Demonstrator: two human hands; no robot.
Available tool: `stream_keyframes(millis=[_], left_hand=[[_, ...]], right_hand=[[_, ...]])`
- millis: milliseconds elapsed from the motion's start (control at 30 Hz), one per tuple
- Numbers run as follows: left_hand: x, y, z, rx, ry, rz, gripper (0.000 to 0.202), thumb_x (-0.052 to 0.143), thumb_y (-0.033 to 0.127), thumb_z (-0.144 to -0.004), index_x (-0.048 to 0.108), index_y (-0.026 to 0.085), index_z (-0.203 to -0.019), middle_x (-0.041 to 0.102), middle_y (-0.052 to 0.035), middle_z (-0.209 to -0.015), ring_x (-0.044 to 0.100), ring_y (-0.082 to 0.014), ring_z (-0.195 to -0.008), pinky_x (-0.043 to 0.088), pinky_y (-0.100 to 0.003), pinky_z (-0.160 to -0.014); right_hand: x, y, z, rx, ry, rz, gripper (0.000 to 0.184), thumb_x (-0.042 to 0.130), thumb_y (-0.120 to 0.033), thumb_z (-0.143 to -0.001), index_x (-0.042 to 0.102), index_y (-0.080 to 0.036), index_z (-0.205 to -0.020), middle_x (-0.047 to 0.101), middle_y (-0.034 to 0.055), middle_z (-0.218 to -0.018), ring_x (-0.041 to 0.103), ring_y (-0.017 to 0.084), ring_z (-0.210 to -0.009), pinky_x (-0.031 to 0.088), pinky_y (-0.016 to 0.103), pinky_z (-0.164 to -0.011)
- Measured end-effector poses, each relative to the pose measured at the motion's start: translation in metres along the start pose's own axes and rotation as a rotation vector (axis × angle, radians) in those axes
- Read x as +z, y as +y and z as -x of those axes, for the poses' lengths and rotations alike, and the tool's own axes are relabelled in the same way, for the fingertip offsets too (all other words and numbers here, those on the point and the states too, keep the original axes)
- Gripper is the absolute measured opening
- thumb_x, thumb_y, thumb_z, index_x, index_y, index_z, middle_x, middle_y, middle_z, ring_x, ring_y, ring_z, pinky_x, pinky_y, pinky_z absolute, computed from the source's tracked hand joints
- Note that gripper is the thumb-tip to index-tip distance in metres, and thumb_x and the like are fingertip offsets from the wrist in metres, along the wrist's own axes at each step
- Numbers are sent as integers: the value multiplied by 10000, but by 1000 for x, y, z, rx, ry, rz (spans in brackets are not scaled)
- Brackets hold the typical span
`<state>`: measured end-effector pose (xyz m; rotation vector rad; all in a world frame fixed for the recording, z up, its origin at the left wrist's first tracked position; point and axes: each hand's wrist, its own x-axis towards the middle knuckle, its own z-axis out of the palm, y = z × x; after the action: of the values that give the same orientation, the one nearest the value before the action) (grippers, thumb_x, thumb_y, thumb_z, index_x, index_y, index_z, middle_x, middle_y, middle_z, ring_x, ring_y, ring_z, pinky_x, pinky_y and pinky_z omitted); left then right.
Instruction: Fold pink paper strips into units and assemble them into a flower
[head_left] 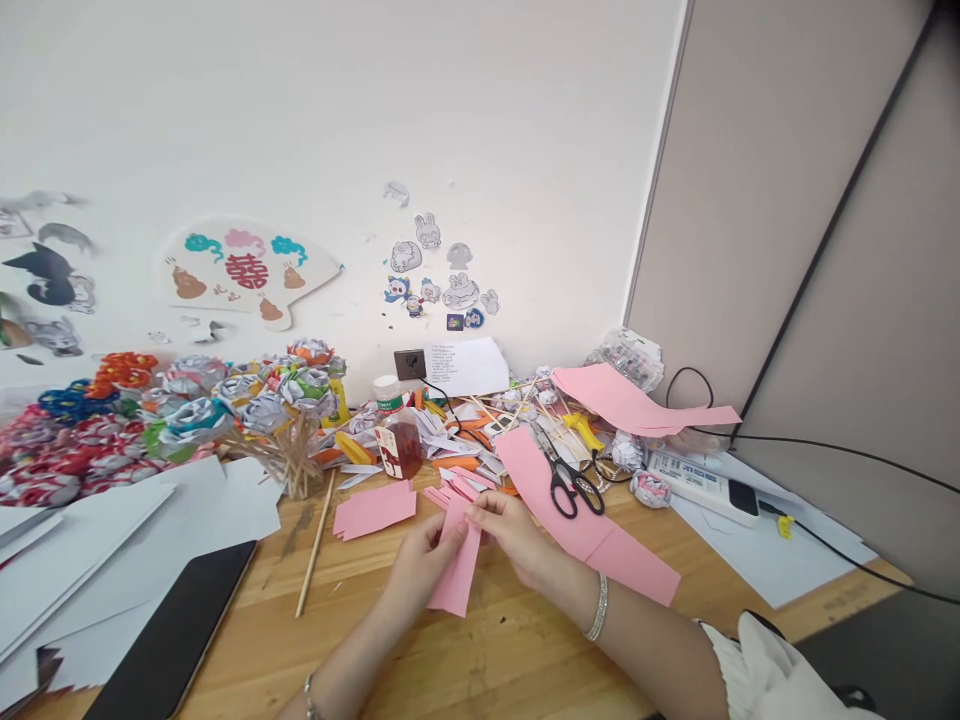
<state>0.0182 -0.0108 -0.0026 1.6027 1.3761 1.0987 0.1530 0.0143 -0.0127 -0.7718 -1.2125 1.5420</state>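
Note:
Between my two hands is a pink paper strip (457,575), held over the wooden table. My left hand (421,552) grips its left side, thumb on top. At its upper right edge, my right hand (510,525) pinches the paper between thumb and fingers. More pink cut pieces lie just beyond my fingers. A stack of pink paper pieces (375,508) rests to the left of my hands. To the right, black-handled scissors (574,487) lie on a long pink paper sheet (630,560).
Paper flowers on sticks (262,410) crowd the back left. A jar of reddish liquid (399,445) stands behind the stack. At left lie a black tablet (180,630) and white paper sheets (90,560). A wooden stick (315,545) and a white power strip (705,490) flank the work area.

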Motion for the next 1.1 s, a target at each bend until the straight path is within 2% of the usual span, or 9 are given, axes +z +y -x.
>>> stream_keyframes(millis=[300,433,600,733,900,1100], left_hand=[[-1,5,1,2,-44,-26,301,501,426,-693,520,147,-582,419,40,-540,365,-115,-528,281,-223,-498],[-1,4,1,1,-65,-31,303,496,432,-695,507,149,-584,392,48,-531,350,-110,-520,278,-221,-490],[0,5,1,-3,-17,-42,302,502,423,-673,438,170,-521,347,61,-517,323,-101,-510,250,-215,-474],[0,8,3,-44,-13,-19,291,500,424,-654,445,171,-522,365,59,-526,329,-103,-511,251,-216,-477],[0,8,2,-92,-1,35,275,521,422,-627,486,167,-531,408,54,-521,351,-107,-499,266,-215,-474],[-2,4,-1,-105,-48,117,270,533,402,-641,569,140,-581,537,8,-564,448,-135,-534,326,-227,-505]], right_hand=[[1,0,1,-7,-10,-25,208,645,-329,-639,535,-152,-639,480,-28,-631,424,96,-589,338,223,-568],[0,1,-1,-62,-4,57,180,613,-314,-668,539,-151,-653,475,-29,-617,409,93,-570,324,218,-546],[-2,2,-2,-190,20,230,154,550,-277,-723,516,-150,-643,451,-30,-612,410,100,-584,323,219,-546],[-3,3,-3,-247,-5,379,103,524,-241,-743,524,-158,-683,455,-28,-617,423,105,-584,341,223,-543],[-5,8,-4,-297,-1,457,90,497,-242,-776,525,-173,-725,456,-23,-629,429,104,-570,350,216,-518],[-4,7,-3,-198,-139,361,150,456,-308,-818,521,-182,-865,435,-41,-583,429,93,-488,361,210,-464]])
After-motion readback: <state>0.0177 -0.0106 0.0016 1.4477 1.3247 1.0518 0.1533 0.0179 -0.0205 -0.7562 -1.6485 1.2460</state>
